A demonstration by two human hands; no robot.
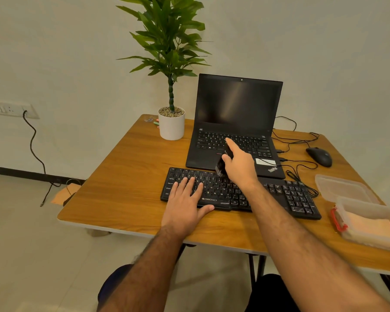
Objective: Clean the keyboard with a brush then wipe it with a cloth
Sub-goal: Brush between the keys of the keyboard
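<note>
Wood-grain brown covers the surface (126, 176), seen from above by a person seated at its near edge. A black keyboard (239, 194) lies flat in the middle, close to that edge. The left hand (185, 203) rests palm down on the keyboard's left side, fingers straight and slightly spread across the keys, thumb along the front edge. The right hand (239, 165) hovers over the top middle of the keyboard, curled round a small black brush (222, 165), with the forefinger stretched out along the handle. The bristles point down and seem to touch the upper row of keys, though blur makes that hard to confirm. The two hands are apart.

Just behind the keyboard stands an open black laptop (234, 122) with a dark screen. To its left is a leafy green plant (170, 52) in a white pot. A black mouse (319, 156) sits at the far right, its thin cable looping beside the keyboard. At the right edge is a clear plastic box (365, 221) holding a folded peach-coloured cloth (369, 228), with its clear lid (342, 188) lying just behind it
</note>
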